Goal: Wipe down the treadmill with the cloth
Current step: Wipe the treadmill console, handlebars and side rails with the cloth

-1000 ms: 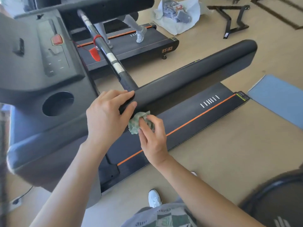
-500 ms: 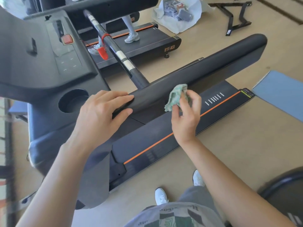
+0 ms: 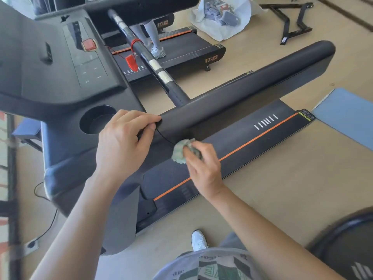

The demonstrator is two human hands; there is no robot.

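A black treadmill fills the view, with its console at the upper left, a long padded handrail [image 3: 252, 85] running up to the right, and a side rail [image 3: 252, 138] with an orange stripe below it. My left hand [image 3: 125, 142] rests on the near end of the handrail with fingers curled over it. My right hand [image 3: 203, 168] grips a crumpled pale green cloth [image 3: 180, 151] and presses it against the lower side of the handrail, just right of my left hand.
A cup holder [image 3: 96, 119] sits left of my left hand. A second treadmill [image 3: 181, 51] behind has a person's legs on it. A blue mat [image 3: 347, 114] lies at right, a white bag [image 3: 222, 15] and black metal frame [image 3: 290, 21] at the back.
My right hand swept the cloth up and right along the handrail, then came back down to near my left hand. My left hand has stayed on the handrail.
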